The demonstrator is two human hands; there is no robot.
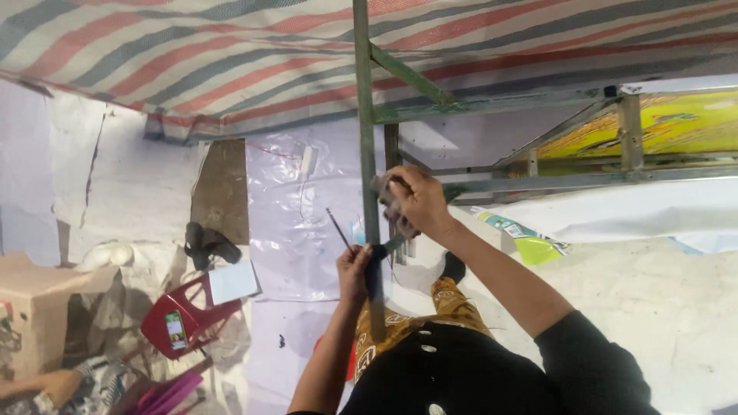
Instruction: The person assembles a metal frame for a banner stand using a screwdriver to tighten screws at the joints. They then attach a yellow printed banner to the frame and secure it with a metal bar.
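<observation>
My left hand [354, 270] grips a thin dark stick-like tool [337, 225], perhaps a small brush, whose tip points up and left. This hand sits against a green metal pole [364, 115], beside a dark patch [376, 265] on it. Whether that patch is paint or a wrap cannot be told. My right hand [417, 201] is a little higher on the same pole, closed on a crumpled grey rag [384, 188] pressed against the metal. My black shirt [453, 373] and yellow patterned trousers [450, 303] fill the bottom middle.
The pole joins a green metal frame [492, 104] with a diagonal brace under a striped red, grey and white tarp [231, 54]. A red plastic chair [188, 315] lies tipped at the left by a cardboard box [34, 307]. Clear plastic sheeting [292, 200] and a yellow printed panel [676, 123] are behind.
</observation>
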